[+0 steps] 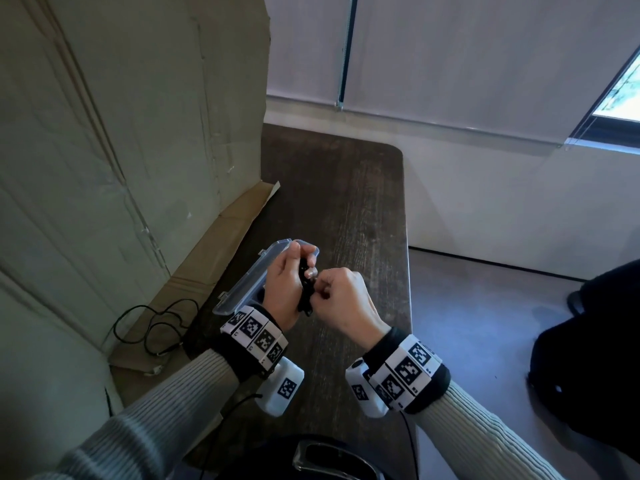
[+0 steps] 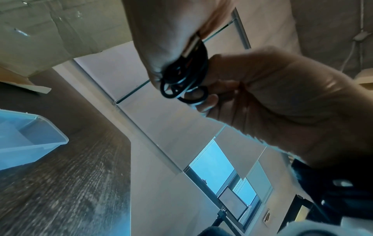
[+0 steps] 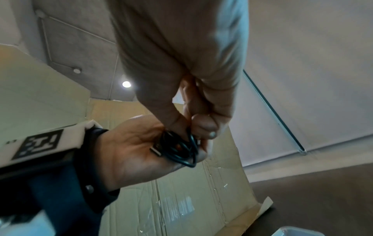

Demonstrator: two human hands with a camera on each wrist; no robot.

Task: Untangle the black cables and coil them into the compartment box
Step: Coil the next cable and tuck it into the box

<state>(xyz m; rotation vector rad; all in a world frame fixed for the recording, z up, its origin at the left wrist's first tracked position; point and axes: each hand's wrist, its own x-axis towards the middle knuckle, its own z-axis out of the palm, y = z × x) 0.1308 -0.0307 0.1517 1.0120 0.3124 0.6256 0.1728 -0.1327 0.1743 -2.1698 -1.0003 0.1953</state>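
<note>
A small coil of black cable (image 1: 305,289) is held upright above the table between both hands. My left hand (image 1: 304,268) grips the coil, fingers curled round it. My right hand (image 1: 320,289) pinches the coil's side with thumb and fingertips. In the left wrist view the coil's loops (image 2: 183,79) stick out below my left hand (image 2: 161,47), with the right hand (image 2: 272,99) against them. The right wrist view shows the coil (image 3: 181,150) and its metal plug (image 3: 155,151) lying in the left palm (image 3: 131,151). The clear compartment box (image 1: 242,285) sits open under my left hand.
A second black cable (image 1: 152,327) lies loose on the flattened cardboard (image 1: 214,237) at the left. A tall cardboard sheet (image 1: 121,133) stands along the left side. The dark wooden table (image 1: 346,202) stretches ahead; its right edge drops to the floor.
</note>
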